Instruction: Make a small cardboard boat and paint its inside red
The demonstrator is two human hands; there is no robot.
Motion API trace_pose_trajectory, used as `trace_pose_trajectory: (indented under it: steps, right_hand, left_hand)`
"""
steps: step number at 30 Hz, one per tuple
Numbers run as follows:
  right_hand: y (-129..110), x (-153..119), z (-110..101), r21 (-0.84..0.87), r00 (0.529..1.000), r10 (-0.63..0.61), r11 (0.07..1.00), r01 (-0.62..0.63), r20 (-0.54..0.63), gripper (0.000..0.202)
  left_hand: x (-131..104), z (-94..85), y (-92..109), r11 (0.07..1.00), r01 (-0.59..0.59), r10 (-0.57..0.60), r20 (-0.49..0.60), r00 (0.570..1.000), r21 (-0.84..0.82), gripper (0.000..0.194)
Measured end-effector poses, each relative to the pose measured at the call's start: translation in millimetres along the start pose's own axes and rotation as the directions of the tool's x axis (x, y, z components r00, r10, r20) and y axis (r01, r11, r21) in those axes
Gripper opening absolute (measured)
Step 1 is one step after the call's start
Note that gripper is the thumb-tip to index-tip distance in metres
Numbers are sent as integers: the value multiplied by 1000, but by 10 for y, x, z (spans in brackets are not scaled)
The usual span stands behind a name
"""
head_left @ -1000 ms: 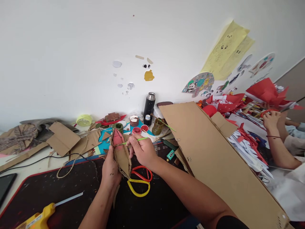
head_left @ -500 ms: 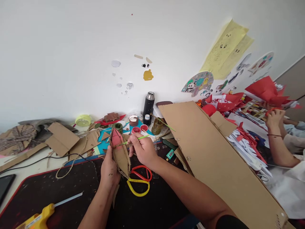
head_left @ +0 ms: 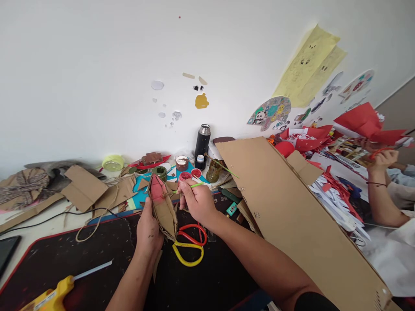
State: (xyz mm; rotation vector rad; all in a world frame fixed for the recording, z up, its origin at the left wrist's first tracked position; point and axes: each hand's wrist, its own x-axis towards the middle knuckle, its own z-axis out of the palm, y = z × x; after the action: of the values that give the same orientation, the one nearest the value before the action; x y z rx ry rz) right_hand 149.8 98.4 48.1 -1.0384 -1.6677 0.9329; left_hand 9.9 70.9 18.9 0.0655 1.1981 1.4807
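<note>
My left hand point(head_left: 149, 226) is closed round the left side of a small cardboard boat point(head_left: 164, 216), holding it tilted up above the dark mat. The boat's far end is painted pinkish red inside; the rest is bare brown cardboard. Between the fingers of my right hand point(head_left: 197, 201) is a thin green paintbrush point(head_left: 196, 185), its tip at the boat's inner right side near the edge of the painted part. Scissors with one red and one yellow handle point(head_left: 189, 254) lie just below the boat, their blades hidden. Open jars of red paint point(head_left: 185, 176) stand behind my right hand.
A big cardboard sheet point(head_left: 292, 216) leans across the right side. A yellow glue gun point(head_left: 52, 296) lies front left. Behind are a black flask point(head_left: 202, 140), a green jar point(head_left: 160, 172) and cardboard scraps point(head_left: 84, 185). Another person's hand point(head_left: 383, 160) holds red-handled scissors at far right.
The brush tip has moved from across the boat's left and middle to its right inner side, my right hand shifting slightly right. The other person's hand has moved right.
</note>
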Motion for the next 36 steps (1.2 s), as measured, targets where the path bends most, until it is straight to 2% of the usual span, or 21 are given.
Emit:
trace_pose_trajectory:
  steps: [7, 22, 31, 36]
  right_hand:
    - [-46, 5, 89, 86, 998, 14, 996, -18, 55, 51]
    - [-39, 58, -8, -47, 998, -40, 998, 38, -40, 51]
    - [-72, 41, 94, 13, 1000, -11, 1000, 11, 19, 50]
    - [-65, 45, 51, 27, 1000, -22, 999, 22, 16, 51]
  left_hand:
    - [-37, 38, 19, 1000, 9, -8, -10, 1000, 13, 40]
    - [-15, 8, 8, 1000, -16, 16, -58, 998, 9, 38]
    - [8, -7, -17, 999, -32, 33, -57, 998, 21, 37]
    - [-31, 25, 23, 1000, -28, 27, -72, 997, -10, 36]
